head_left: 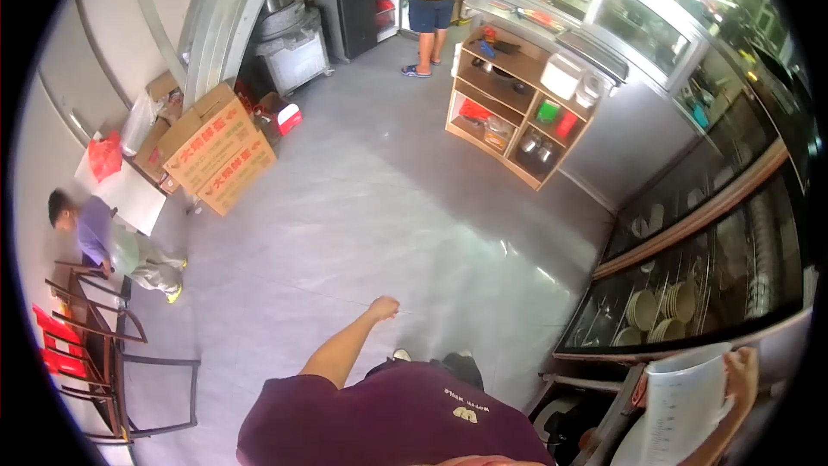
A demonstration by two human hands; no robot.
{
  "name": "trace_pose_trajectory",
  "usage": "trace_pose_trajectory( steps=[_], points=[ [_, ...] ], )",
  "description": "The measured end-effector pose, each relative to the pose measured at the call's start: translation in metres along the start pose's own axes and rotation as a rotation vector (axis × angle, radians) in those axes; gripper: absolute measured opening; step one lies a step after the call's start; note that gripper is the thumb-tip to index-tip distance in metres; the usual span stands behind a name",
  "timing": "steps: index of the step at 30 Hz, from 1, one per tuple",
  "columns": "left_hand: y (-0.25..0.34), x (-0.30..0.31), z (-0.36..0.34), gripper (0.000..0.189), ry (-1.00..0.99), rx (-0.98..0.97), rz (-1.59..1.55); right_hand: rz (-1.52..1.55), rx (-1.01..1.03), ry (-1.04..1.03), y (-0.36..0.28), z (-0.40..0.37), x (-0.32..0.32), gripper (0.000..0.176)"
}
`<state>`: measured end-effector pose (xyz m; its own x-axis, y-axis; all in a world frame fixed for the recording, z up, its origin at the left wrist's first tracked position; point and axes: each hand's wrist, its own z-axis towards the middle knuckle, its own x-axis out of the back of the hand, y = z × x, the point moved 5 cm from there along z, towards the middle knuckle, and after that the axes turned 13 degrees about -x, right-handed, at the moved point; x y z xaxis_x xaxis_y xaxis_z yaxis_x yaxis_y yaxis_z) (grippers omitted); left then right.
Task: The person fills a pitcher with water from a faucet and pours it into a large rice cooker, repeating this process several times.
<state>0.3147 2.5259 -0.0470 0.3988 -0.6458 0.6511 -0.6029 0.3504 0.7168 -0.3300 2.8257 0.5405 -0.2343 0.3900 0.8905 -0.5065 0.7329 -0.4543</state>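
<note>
Right hand (742,373) on whitish, translucent container (686,406).

From our single head-worn camera we look forward and steeply down, wide and round-edged: our own shirt (388,418) close at six o'clock, the open shelf (517,108) farther off at one o'clock. No second view shares this.

Translucent container (677,410) | marked side | held near dish cabinet (681,280)

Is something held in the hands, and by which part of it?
The right hand holds a pale container near its upper right edge. The left hand is curled, nothing visible in it.
</note>
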Motion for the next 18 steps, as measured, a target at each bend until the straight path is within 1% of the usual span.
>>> trace_pose_trajectory(
  steps=[1,3,4,5,6,7,8,9,10,11,12,13,14,15,16,17,18],
  points=[
    [0.023,0.021,0.014,0.019,0.041,-0.078,0.062,0.025,0.028,-0.031,0.014,0.023,-0.031,0.025],
    [0.036,0.042,0.025,0.024,0.362,0.189,-0.685,0.246,-0.147,-0.185,-0.060,-0.003,-0.111,0.021],
    [0.044,0.049,0.031,0.026,0.332,0.191,-0.688,0.352,-0.243,-0.245,-0.100,-0.019,-0.150,0.020],
    [0.051,0.058,0.039,0.028,0.302,0.188,-0.687,0.418,-0.177,-0.296,-0.110,-0.011,-0.194,0.016],
    [0.053,0.069,0.048,0.030,0.272,0.183,-0.683,0.428,-0.147,-0.379,-0.094,0.017,-0.244,0.021],
    [0.048,0.072,0.053,0.028,0.194,0.218,-0.626,0.414,-0.222,-0.375,-0.099,0.025,-0.288,0.021],
    [0.023,0.062,0.060,0.026,0.208,0.269,-0.681,0.359,-0.153,-0.683,-0.117,0.033,-0.333,0.018],
    [-0.014,0.049,0.068,0.024,0.224,0.319,-0.738,0.446,-0.138,-0.811,-0.127,0.039,-0.376,0.018],
    [-0.028,0.061,0.072,0.021,0.099,0.031,-0.223,0.406,-0.240,-0.835,-0.132,0.047,-0.423,0.017],
    [-0.043,0.064,0.065,0.019,-0.038,-0.244,0.295,0.340,-0.295,-0.876,-0.140,0.054,-0.465,0.018],
    [-0.087,0.056,0.056,0.015,-0.037,-0.066,0.318,0.409,-0.298,-0.963,-0.149,0.060,-0.508,0.018],
    [-0.106,0.066,0.035,0.013,-0.053,0.115,0.389,0.360,-0.253,-1.041,-0.162,0.068,-0.542,0.018],
    [-0.110,0.086,0.019,0.013,-0.310,0.374,0.324,0.250,-0.265,-1.105,-0.173,0.075,-0.579,0.021],
    [-0.125,0.097,0.003,0.016,-0.276,0.518,0.136,-0.023,-0.165,-1.087,-0.212,0.077,-0.586,0.023],
    [-0.130,0.113,-0.006,0.015,-0.185,0.494,0.171,-0.074,-0.126,-1.136,-0.222,0.093,-0.617,0.024],
    [-0.131,0.127,-0.015,0.015,-0.102,0.473,0.211,-0.124,-0.090,-1.189,-0.225,0.105,-0.665,0.026],
    [-0.141,0.136,-0.029,0.016,0.248,0.821,-0.282,-0.177,-0.057,-1.239,-0.232,0.113,-0.700,0.027]
  ],
)
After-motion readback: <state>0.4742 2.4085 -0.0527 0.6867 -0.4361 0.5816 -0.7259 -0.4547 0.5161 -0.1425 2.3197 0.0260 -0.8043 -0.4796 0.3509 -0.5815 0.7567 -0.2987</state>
